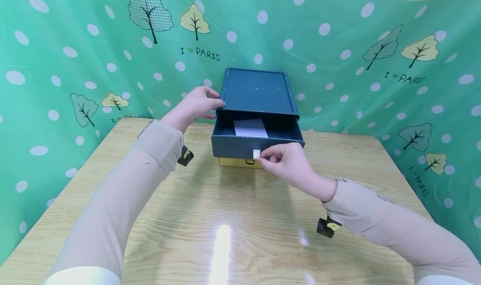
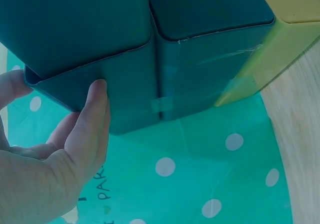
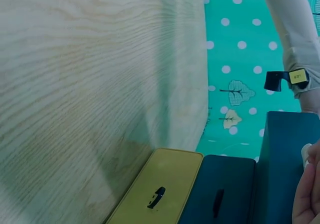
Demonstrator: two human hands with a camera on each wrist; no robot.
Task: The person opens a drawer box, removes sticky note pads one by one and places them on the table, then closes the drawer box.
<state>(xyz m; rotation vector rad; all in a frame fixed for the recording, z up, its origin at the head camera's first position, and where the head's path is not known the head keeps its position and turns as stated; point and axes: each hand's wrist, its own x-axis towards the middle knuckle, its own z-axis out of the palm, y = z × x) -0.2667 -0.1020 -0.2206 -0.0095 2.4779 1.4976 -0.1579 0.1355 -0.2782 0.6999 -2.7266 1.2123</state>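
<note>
We see upper drawer (image 1: 233, 146) jutting from dark cabinet (image 1: 259, 90) on tabletop (image 1: 180, 218), white sheet (image 1: 251, 128) inside. Our right hand (image 1: 289, 161) pinches white tab (image 1: 256, 154), likely for easy purchase. Our left hand (image 1: 198, 103), fingers apart, rests against cabinet's side, presumably steadying it.

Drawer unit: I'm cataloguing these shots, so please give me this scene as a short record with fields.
top drawer: dark blue, pulled open
inside it: white sheet
middle drawer: dark blue, black handle, shut
bottom drawer: yellow, black handle, shut
left hand: touches the unit's upper left side
right hand: pinches the top drawer's white tab
surface: wooden table
backdrop: green dotted cloth
</note>
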